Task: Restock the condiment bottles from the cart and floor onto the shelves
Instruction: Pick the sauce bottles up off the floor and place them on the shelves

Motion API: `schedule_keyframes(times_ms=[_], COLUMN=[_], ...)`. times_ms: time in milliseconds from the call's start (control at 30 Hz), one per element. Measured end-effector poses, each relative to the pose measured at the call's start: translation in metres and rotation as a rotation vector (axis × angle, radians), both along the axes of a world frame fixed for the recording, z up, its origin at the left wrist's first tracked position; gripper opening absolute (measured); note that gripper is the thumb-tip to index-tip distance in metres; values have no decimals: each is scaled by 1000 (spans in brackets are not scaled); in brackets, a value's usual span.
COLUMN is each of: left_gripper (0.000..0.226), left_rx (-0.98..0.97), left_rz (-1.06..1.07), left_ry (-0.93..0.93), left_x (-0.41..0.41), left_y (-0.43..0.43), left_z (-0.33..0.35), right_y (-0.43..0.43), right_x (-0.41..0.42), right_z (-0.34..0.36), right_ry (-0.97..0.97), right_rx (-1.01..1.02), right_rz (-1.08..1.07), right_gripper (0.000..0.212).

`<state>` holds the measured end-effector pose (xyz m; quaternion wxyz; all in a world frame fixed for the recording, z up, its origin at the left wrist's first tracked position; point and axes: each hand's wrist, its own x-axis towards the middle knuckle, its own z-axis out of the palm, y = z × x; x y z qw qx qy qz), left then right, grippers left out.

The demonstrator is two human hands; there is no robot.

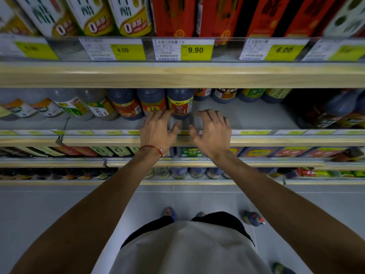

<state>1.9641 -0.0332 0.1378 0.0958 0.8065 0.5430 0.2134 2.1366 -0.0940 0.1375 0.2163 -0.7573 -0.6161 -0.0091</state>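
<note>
**Restock unfinished: one bottle on the floor**

Your left hand (158, 131) and right hand (214, 131) were both spread, gripping nothing. The dark plastic bottle with the yellow-and-red label (180, 104) stood upright on the grey shelf (246, 117), between them and just beyond your left hand; contact could not be confirmed. Below your right forearm, a dark red-capped bottle (253, 218) rested on the grey tiled floor (59, 204), judged awaiting shelving. The cart was out of view. The wooden shelf edge (177, 76) hid the bottle tops.

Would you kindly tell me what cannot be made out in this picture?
Head view.
Cap of the dark bottle: hidden by the wooden shelf edge above.
Label of the floor bottle: too small.
Whether the left hand touches the dark bottle: blurred.
Cart: outside the frame.
</note>
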Motion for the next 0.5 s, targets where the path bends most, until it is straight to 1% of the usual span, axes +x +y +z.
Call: schedule_keyframes(times_ms=[100, 267, 367, 500], left_gripper=[49, 52, 60, 67], left_rx=[51, 119, 148, 215], left_rz=[-49, -130, -210, -371], left_ry=[123, 276, 332, 345], left_x=[-5, -14, -19, -23], left_y=[-11, -25, -29, -30], left_z=[12, 19, 24, 32], right_y=[-16, -36, -48, -67], right_x=[6, 10, 5, -9], right_z=[8, 18, 21, 28], right_ry=[-122, -168, -192, -237], right_rx=[-23, 17, 31, 38], right_rz=[67, 124, 95, 6], right_gripper=[46, 44, 43, 42])
